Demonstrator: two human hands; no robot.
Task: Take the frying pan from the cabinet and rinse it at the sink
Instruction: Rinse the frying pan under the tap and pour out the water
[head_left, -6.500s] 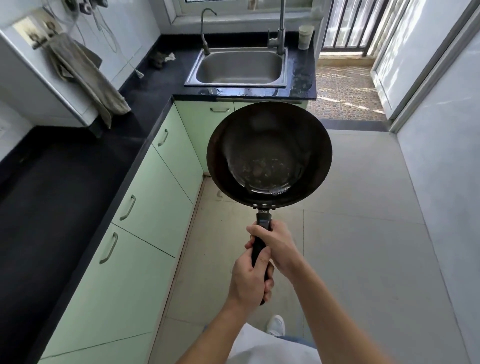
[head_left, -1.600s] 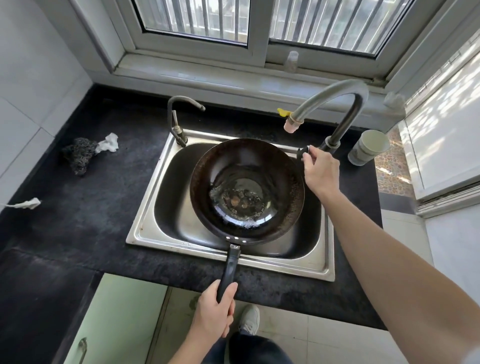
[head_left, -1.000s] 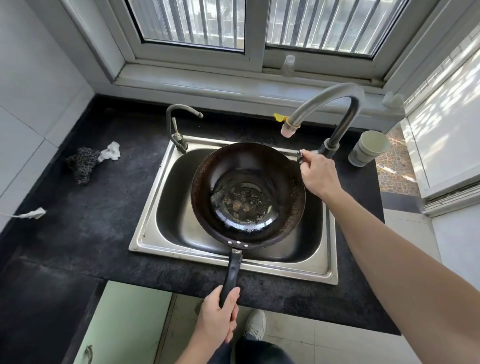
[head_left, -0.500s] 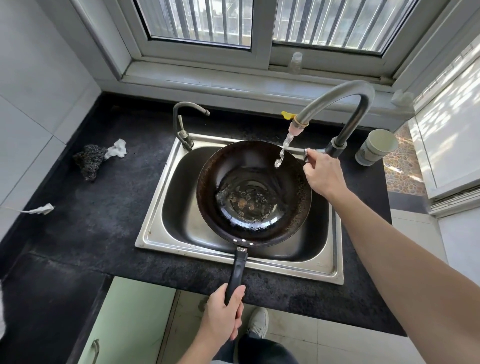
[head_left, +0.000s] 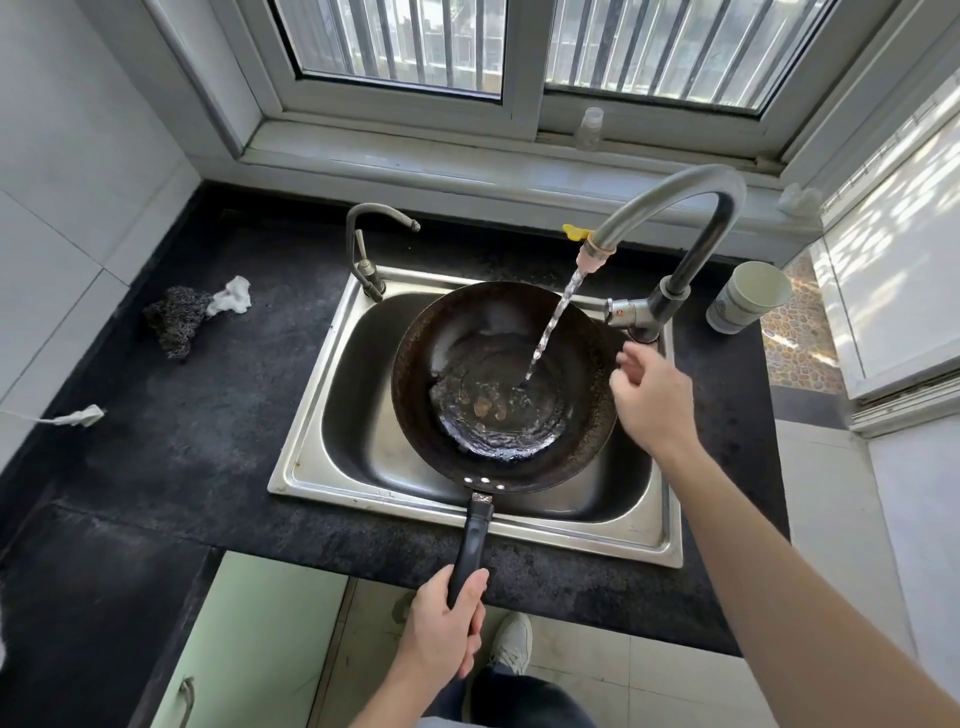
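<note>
The dark round frying pan (head_left: 462, 364) hangs over the steel sink (head_left: 332, 457), its bowl holding rippling water. My left hand (head_left: 441, 631) grips the end of its black handle (head_left: 474, 535) at the counter's front edge. A stream of water (head_left: 553, 322) falls from the tall curved tap (head_left: 670, 208) into the pan's right half. My right hand (head_left: 652, 400) hovers beside the pan's right rim, just below the tap lever (head_left: 623, 312), with fingers loosely curled and nothing in them.
A small second tap (head_left: 366, 249) stands at the sink's back left corner. A dark scouring pad (head_left: 174, 322) and a white scrap (head_left: 231, 296) lie on the black counter (head_left: 182, 447). A cup (head_left: 748, 296) stands right of the tap. Green cabinet fronts (head_left: 249, 644) sit below.
The water stream has grown and now reaches the pan's bottom, which is filling. My right hand has let go of the tap lever and drawn back toward me.
</note>
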